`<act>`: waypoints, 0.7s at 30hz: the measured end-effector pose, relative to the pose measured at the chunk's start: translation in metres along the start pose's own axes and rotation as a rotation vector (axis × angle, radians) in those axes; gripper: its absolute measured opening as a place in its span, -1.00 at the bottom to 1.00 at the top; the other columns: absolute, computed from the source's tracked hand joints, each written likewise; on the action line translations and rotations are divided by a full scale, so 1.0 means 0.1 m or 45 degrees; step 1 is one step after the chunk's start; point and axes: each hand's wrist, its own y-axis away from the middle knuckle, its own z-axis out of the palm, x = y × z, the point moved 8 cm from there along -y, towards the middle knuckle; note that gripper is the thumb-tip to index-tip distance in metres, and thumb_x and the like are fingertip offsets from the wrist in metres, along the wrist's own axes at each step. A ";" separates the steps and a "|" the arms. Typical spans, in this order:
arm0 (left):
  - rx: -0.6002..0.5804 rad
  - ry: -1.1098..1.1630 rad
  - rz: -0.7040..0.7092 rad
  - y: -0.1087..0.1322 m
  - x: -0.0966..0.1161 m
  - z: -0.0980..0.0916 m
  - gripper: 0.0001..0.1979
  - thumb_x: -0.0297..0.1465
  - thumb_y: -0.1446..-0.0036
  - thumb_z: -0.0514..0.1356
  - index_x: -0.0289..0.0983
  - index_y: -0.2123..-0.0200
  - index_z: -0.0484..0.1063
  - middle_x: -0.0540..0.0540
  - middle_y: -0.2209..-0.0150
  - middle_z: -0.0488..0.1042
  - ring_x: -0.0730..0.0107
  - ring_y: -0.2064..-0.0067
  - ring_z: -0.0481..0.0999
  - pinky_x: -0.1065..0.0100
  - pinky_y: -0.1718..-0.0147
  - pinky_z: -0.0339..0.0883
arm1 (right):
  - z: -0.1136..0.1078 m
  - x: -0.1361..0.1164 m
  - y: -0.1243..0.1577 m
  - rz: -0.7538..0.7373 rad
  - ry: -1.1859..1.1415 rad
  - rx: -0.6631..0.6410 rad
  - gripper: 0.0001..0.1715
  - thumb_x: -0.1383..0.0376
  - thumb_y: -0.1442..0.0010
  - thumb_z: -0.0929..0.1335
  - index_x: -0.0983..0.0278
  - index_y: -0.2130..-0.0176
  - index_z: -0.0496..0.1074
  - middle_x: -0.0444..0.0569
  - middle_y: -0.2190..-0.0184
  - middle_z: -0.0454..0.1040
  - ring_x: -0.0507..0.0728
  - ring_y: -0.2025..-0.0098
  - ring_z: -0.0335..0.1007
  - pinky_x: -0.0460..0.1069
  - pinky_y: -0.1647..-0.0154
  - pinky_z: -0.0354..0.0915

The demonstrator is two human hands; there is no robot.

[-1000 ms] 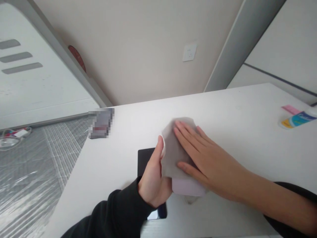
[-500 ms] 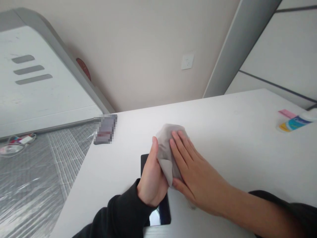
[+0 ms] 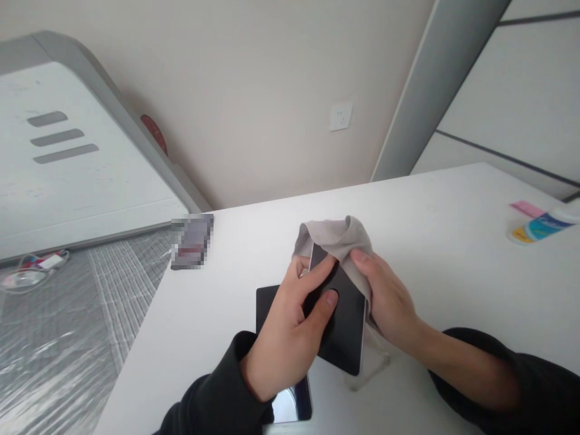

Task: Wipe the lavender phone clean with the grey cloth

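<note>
A thin black slab with rounded corners and a pale edge point(image 3: 347, 338) is tilted above the table, gripped by my left hand point(image 3: 292, 329) with its thumb on the black face. Its upper end sits inside the mouth of a soft grey drawstring pouch point(image 3: 333, 232). My right hand point(image 3: 392, 299) is closed on the pouch at the slab's right side, the thumb on the fabric and the other fingers mostly hidden behind. Pale cord point(image 3: 383, 361) hangs below it. Beneath my left hand, a glossy black flat device point(image 3: 267, 299) lies on the table, partly covered.
On the white table point(image 3: 217, 338), a blurred-out flat object point(image 3: 193, 241) lies at the left edge. A white, blue and yellow bottle point(image 3: 541, 226) lies at the right beside a pink strip point(image 3: 527, 209). A wall socket point(image 3: 341, 116) is behind. Plastic sheeting point(image 3: 67, 338) covers the area at left.
My hands were pressed around the pouch. Now its mouth is spread, the black slab shows in my left hand, and my right hand has shifted to the right, gripping the fabric.
</note>
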 end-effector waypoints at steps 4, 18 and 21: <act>0.141 -0.375 0.101 -0.05 0.05 -0.11 -0.53 -0.31 -0.37 0.30 0.09 -0.31 0.50 -0.03 0.21 0.43 0.23 0.22 0.39 0.25 0.15 0.34 | -0.02 0.09 -0.07 0.141 -0.166 -0.070 -0.39 -0.28 -0.16 0.54 0.18 0.21 0.59 -0.04 0.38 0.62 0.25 0.28 0.63 0.06 0.29 0.62; 0.228 1.110 -0.601 -0.09 -0.53 0.15 -0.64 -0.12 -0.35 0.33 -0.33 0.15 0.66 -0.18 0.18 0.68 0.03 -0.06 0.63 0.15 -0.22 0.38 | 0.20 0.25 0.05 0.437 -0.615 -0.214 -0.39 -0.20 -0.07 0.65 0.27 0.32 0.60 -0.06 0.43 0.64 0.11 0.44 0.59 -0.07 0.39 0.58; 0.184 1.190 -0.718 -0.05 -0.56 0.30 -0.62 -0.16 -0.41 0.26 -0.36 0.26 0.66 -0.18 0.32 0.67 0.07 0.02 0.66 0.16 -0.19 0.43 | 0.18 0.25 0.06 0.446 -0.645 -0.199 -0.46 -0.13 -0.12 0.64 0.25 0.31 0.60 -0.06 0.42 0.65 0.12 0.41 0.61 -0.06 0.36 0.60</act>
